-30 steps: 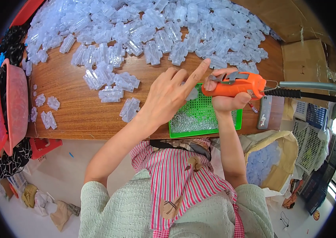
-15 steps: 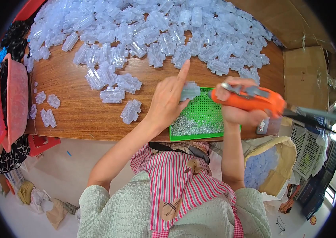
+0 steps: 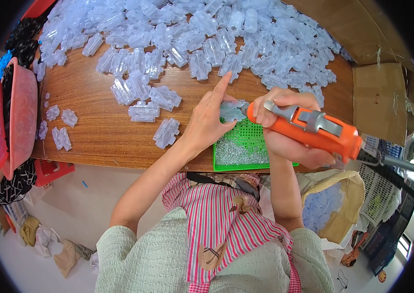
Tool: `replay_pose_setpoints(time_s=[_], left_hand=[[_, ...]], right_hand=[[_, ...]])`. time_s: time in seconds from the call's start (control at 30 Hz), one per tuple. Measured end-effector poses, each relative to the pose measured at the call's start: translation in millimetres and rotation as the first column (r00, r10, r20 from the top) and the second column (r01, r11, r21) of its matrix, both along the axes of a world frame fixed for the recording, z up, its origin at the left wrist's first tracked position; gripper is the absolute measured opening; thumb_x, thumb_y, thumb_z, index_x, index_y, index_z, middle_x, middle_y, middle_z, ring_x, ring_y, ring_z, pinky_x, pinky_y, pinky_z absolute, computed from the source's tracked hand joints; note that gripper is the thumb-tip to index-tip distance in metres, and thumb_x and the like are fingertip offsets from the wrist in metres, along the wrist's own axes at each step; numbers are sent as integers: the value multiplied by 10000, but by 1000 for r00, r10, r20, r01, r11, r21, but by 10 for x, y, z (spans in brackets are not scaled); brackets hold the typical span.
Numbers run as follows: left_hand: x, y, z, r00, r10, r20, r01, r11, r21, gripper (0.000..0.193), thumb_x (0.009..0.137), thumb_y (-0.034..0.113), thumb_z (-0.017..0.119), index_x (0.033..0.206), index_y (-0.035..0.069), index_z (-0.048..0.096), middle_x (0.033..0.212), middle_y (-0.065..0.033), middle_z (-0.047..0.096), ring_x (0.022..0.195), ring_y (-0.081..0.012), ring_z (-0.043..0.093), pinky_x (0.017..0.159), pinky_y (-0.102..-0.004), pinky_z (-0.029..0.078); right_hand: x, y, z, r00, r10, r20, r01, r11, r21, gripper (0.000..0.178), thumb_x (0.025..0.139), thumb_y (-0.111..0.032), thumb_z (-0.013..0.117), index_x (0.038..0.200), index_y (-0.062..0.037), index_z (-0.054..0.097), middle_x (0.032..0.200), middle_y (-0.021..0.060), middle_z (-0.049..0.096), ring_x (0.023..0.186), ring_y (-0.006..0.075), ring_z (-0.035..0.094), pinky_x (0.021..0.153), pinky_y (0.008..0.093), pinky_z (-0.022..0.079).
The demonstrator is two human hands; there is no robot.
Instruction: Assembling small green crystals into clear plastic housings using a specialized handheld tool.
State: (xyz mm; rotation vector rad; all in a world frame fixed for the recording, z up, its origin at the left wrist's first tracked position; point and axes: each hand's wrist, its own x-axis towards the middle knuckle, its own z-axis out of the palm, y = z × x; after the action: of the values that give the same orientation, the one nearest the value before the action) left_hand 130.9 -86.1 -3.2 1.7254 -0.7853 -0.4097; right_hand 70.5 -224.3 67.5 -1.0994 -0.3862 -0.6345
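Observation:
My right hand (image 3: 290,129) is wrapped round an orange electric screwdriver (image 3: 314,127), which lies nearly level with its cable trailing off to the right. The driver's tip meets the right end of a clear plastic part (image 3: 233,111). Holding that part from its left side is my left hand (image 3: 207,119), thumb below and index finger stretched forward. Directly beneath is a green perforated tray (image 3: 253,129) with many small silver screws (image 3: 239,152) along its near side. Part of the plastic piece is hidden behind my left fingers.
A large heap of clear plastic parts (image 3: 168,29) spreads across the far table, with loose ones (image 3: 166,133) left of my hands. Pink baskets (image 3: 20,117) stand at the left edge. Cardboard (image 3: 378,97) walls the right side, above a sack (image 3: 356,195) of translucent pieces.
The screwdriver has moved left, and its tip now touches the plastic part. My left hand keeps its hold on the part. The whole view has shifted slightly.

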Motion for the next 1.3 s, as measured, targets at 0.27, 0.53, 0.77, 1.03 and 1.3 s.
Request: replay_pose_setpoints(time_s=[0.27,0.53,0.77,1.03,1.3], left_hand=[[3,13,-3,1000,-3,31,4,1000,-22,1004,626,-20,762,1485,124,263,1016,-99,647,1011,-287,582,888,-386,478],[-11,124,115,932,-89,351,90,996,11,595,642,9,769,1200,87,576,1079,-102,626,992,-281,600,839,-387,505],[-347,149,362,915,-330,230,310,943,119,534,637,22,758,1141,-6,584,1353,-163,484,1014,-315,569,885,-395,493],[-398,88,452,916,-379,128,286,844,453,601,695,94,745,1239,-35,524,1303,-165,535,1051,-338,541,927,-412,467],[-153,130,390,926,-161,341,89,973,215,604,708,26,726,1280,72,541,1179,-139,543,1059,-329,537,905,-415,459]], right_hand=[[66,31,-76,996,-82,-30,79,992,-97,1144,553,-948,480,1029,92,531,724,120,558,639,175,545,570,273,431],[-73,-170,196,962,-273,-8,272,962,-37,1112,605,-962,353,1000,64,521,625,107,555,541,190,525,507,326,488],[-270,-120,88,934,-247,-260,261,965,21,1000,688,-918,374,967,31,522,608,83,529,536,175,497,495,316,444],[-281,-220,-25,913,-344,-220,352,936,-3,1020,665,-939,350,942,25,536,614,82,532,524,172,498,511,316,459],[-231,-214,-268,822,-388,-417,406,913,-49,991,614,-893,534,916,50,540,622,76,553,550,174,561,508,283,475]])
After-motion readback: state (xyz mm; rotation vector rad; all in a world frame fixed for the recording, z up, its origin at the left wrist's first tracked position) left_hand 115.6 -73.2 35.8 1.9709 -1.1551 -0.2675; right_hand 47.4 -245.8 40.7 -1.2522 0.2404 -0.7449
